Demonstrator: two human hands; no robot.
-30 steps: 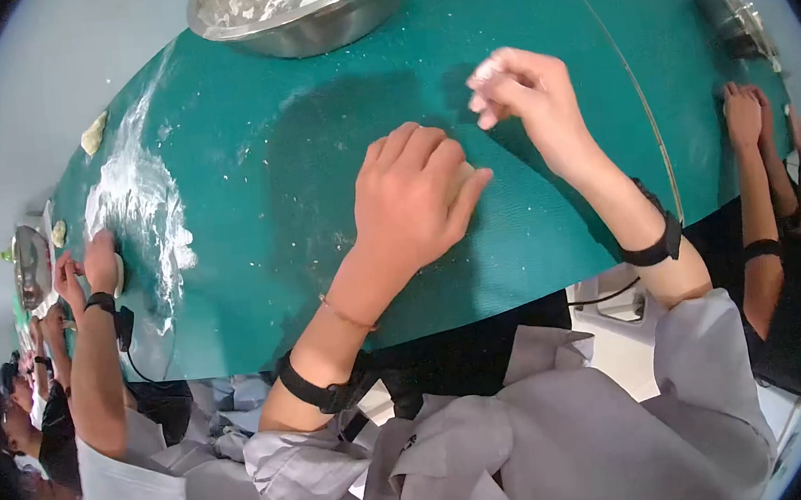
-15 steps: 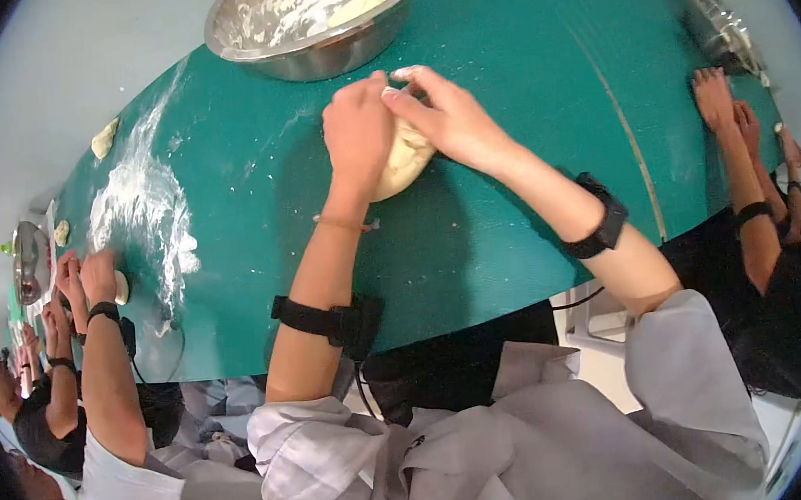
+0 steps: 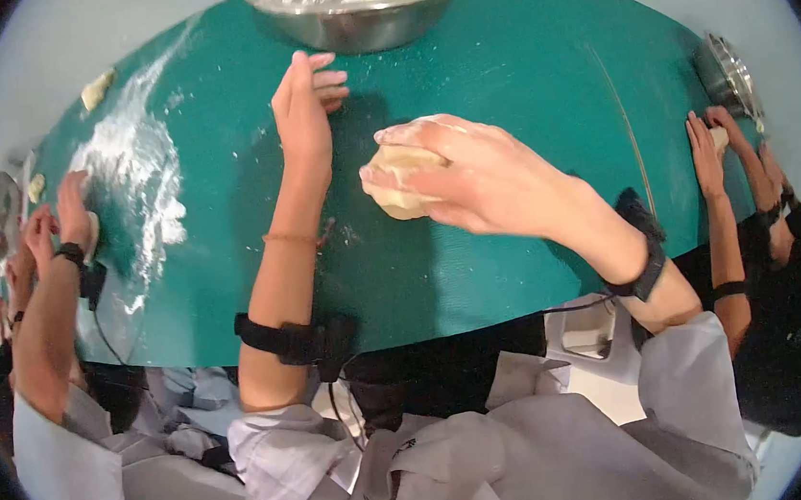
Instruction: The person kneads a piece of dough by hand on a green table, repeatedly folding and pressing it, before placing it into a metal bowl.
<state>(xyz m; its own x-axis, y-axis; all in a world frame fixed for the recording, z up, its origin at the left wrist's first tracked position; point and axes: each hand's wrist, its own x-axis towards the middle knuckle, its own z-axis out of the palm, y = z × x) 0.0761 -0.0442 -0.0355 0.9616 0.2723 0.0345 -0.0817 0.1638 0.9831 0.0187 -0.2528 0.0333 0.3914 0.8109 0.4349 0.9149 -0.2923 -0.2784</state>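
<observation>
A pale lump of dough [image 3: 396,202] is gripped from above by my right hand [image 3: 475,170], its fingers wrapped over the near and far sides. My left hand [image 3: 305,110] is apart from the dough, to its left, with fingers spread and nothing in them. Beyond my hands stands a steel mixing bowl [image 3: 360,27], its inside smeared with dough and flour. Part of the dough is hidden under my right hand.
White flour [image 3: 137,164] lies scattered on the green table [image 3: 519,75] at left. A dough piece [image 3: 98,89] sits at the far left edge. Co-workers' hands [image 3: 74,219] work at left and others [image 3: 707,153] at right, near another steel bowl [image 3: 729,74].
My left hand has come off the dough and moved left, its fingers opening. My right hand has closed over the dough. The view has shifted, and the bowl sits farther up and right.
</observation>
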